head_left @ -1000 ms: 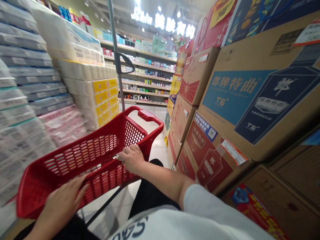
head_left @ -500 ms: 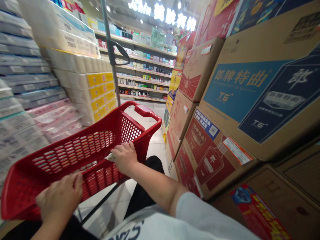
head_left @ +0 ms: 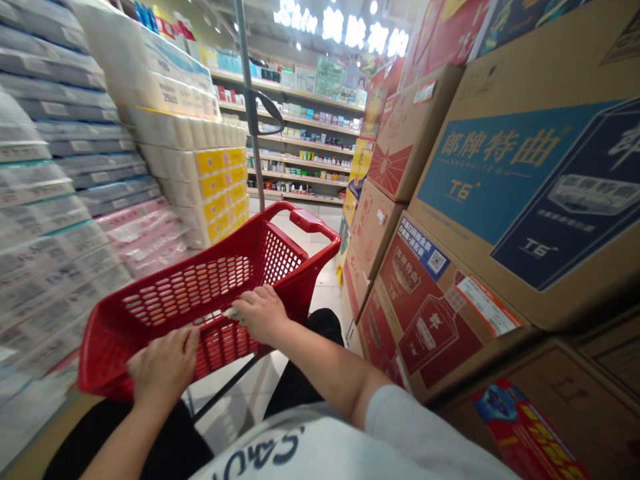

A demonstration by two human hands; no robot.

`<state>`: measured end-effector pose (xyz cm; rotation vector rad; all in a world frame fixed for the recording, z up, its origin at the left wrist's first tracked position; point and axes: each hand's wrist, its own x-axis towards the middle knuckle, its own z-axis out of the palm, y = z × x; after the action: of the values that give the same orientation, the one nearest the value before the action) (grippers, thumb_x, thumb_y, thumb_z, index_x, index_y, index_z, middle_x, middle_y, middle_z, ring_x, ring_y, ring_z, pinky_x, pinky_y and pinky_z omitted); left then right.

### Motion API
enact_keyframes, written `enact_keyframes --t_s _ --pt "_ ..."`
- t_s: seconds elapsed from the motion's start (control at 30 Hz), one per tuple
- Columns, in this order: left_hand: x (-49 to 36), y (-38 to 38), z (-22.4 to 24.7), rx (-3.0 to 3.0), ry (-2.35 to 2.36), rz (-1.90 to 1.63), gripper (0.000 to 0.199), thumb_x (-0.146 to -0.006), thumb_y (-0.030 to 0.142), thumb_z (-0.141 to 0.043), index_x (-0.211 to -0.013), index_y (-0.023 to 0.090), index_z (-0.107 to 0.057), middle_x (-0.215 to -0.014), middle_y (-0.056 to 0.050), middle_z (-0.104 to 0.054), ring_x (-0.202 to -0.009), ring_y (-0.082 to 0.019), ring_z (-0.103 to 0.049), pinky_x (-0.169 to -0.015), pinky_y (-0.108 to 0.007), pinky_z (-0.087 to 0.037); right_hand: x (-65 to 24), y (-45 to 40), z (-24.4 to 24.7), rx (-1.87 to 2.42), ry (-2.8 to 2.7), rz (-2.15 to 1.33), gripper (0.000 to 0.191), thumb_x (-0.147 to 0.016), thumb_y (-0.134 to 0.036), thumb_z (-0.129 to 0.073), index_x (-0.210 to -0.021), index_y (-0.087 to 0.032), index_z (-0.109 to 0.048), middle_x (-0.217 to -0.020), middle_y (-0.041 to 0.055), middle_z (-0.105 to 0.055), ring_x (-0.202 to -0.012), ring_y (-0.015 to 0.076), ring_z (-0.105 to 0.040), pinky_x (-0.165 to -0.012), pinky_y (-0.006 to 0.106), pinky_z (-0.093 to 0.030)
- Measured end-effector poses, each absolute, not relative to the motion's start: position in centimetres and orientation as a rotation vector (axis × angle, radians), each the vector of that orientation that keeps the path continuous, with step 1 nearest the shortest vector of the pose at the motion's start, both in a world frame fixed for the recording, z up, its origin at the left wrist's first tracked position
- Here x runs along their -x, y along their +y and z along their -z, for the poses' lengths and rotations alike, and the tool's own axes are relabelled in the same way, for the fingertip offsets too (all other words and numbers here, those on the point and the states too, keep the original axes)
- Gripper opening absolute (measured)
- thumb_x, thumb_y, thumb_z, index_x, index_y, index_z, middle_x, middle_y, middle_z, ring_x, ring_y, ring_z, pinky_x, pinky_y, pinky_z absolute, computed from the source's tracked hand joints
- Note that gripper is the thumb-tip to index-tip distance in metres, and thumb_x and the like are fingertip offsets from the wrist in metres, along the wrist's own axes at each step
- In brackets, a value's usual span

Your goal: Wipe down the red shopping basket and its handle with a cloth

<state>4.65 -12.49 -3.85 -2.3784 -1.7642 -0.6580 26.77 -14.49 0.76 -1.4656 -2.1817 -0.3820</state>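
A red plastic shopping cart (head_left: pixel 187 275) with perforated walls spans the lower left, tilted across my view. My left hand (head_left: pixel 164 365) is closed over its near rim, towards the left end. Farther along that rim, my right hand (head_left: pixel 263 315) is closed too, with a small whitish crumpled piece (head_left: pixel 233 313) showing at its fingers. What that piece is, I cannot tell. Both sets of fingertips are partly hidden behind the rim. At the cart's far end stands a red handle (head_left: pixel 314 223).
Cardboard cartons (head_left: pixel 470 180) are stacked close on the right. Packs of paper rolls (head_left: pixel 175 143) and wrapped packages (head_left: pixel 90 147) rise on the left. A grey pole (head_left: pixel 256 163) stands beyond the cart. Stocked shelves (head_left: pixel 305 143) line the back, past pale floor tiles (head_left: pixel 325 277).
The cart and both hands have shifted right in the view, along with the shelves and pole. My hands keep their places on the rim.
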Motion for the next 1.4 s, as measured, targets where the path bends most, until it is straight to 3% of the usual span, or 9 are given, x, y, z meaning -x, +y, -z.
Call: enact_keyframes --t_s 0.17,0.47,0.73,0.83,0.93,1.1,1.2,1.27,1.4 --pt "-5.5 -12.8 3.8 2.326 -1.625 0.589 0.036 -0.094 0.038 -0.027 -0.100 0.019 -0.057 -0.097 -0.007 -0.065 -0.085 -0.023 -0.055 -0.070 -0.032 -0.033 -29.5 -15.1 -1.5 1.589 -1.971 0.348 0.024 -0.086 -0.027 -0.054 -0.110 -0.027 -0.058 -0.122 -0.0007 -0.057 -0.110 0.0181 -0.045 -0.107 0.038 -0.017" --pt "-6.7 -12.5 3.7 2.374 -1.583 0.575 0.041 -0.094 0.040 -0.025 -0.102 0.020 -0.060 -0.097 -0.008 -0.066 -0.086 -0.024 -0.056 -0.069 -0.034 -0.033 -29.7 -15.4 -1.1 1.547 -2.131 0.330 0.018 -0.081 -0.026 -0.059 -0.099 -0.026 -0.061 -0.102 -0.0008 -0.063 -0.094 0.0178 -0.049 -0.094 0.034 -0.028" --pt "-6.4 -14.1 3.1 2.333 -1.652 0.677 0.039 -0.095 0.040 -0.029 -0.098 0.021 -0.062 -0.094 -0.006 -0.066 -0.087 -0.023 -0.057 -0.076 -0.035 -0.034 -28.2 -16.3 -1.0 1.485 -2.138 0.288 0.027 -0.083 -0.022 -0.056 -0.109 -0.026 -0.059 -0.108 0.0012 -0.063 -0.100 0.0189 -0.048 -0.102 0.037 -0.023" --pt "-5.9 -14.8 2.9 2.337 -1.689 0.720 0.038 -0.095 0.039 -0.029 -0.099 0.022 -0.063 -0.095 -0.006 -0.067 -0.088 -0.022 -0.056 -0.078 -0.036 -0.033 -28.8 -16.5 -1.6 1.581 -2.024 0.275 0.018 -0.085 -0.022 -0.053 -0.099 -0.029 -0.062 -0.101 -0.0014 -0.065 -0.099 0.0188 -0.049 -0.107 0.043 -0.014" --pt "-5.4 -15.7 3.0 2.289 -1.739 0.750 0.037 -0.094 0.039 -0.030 -0.096 0.022 -0.063 -0.093 -0.006 -0.067 -0.088 -0.022 -0.056 -0.080 -0.037 -0.033 -29.2 -16.6 -2.0 1.677 -1.871 0.366 0.021 -0.087 -0.019 -0.048 -0.098 -0.028 -0.062 -0.101 0.0012 -0.064 -0.103 0.0210 -0.047 -0.109 0.046 -0.010" --pt "-4.6 -17.2 3.4 2.195 -1.770 0.788 0.036 -0.094 0.037 -0.030 -0.097 0.021 -0.062 -0.092 -0.007 -0.066 -0.090 -0.023 -0.054 -0.086 -0.039 -0.032 -28.4 -16.2 -2.4 1.679 -1.965 0.401 0.016 -0.081 -0.017 -0.051 -0.084 -0.023 -0.065 -0.088 0.0050 -0.064 -0.094 0.0217 -0.049 -0.099 0.037 -0.026" --pt "-4.1 -17.6 2.9 2.206 -1.784 0.781 0.037 -0.095 0.035 -0.029 -0.094 0.021 -0.063 -0.093 -0.008 -0.066 -0.090 -0.023 -0.055 -0.086 -0.040 -0.033 -28.2 -15.5 -2.8 1.659 -2.024 0.331 0.012 -0.077 -0.018 -0.055 -0.077 -0.024 -0.066 -0.083 0.0035 -0.065 -0.088 0.0203 -0.052 -0.096 0.036 -0.028" --pt "-4.1 -17.4 2.3 2.195 -1.783 0.838 0.037 -0.095 0.035 -0.029 -0.095 0.021 -0.064 -0.105 -0.009 -0.065 -0.097 -0.024 -0.055 -0.087 -0.040 -0.034 -28.0 -15.1 -2.9 1.638 -1.971 0.304 0.014 -0.077 -0.017 -0.055 -0.080 -0.024 -0.067 -0.086 0.0025 -0.066 -0.089 0.0197 -0.053 -0.097 0.036 -0.027" --pt "-5.5 -16.0 1.1 2.187 -1.734 0.965 0.039 -0.095 0.036 -0.030 -0.119 0.021 -0.056 -0.129 -0.012 -0.056 -0.114 -0.024 -0.051 -0.092 -0.038 -0.035 -27.2 -14.8 -3.1 1.575 -1.858 0.192 0.024 -0.080 -0.012 -0.048 -0.086 -0.024 -0.068 -0.088 0.0009 -0.068 -0.087 0.0177 -0.056 -0.089 0.033 -0.035"
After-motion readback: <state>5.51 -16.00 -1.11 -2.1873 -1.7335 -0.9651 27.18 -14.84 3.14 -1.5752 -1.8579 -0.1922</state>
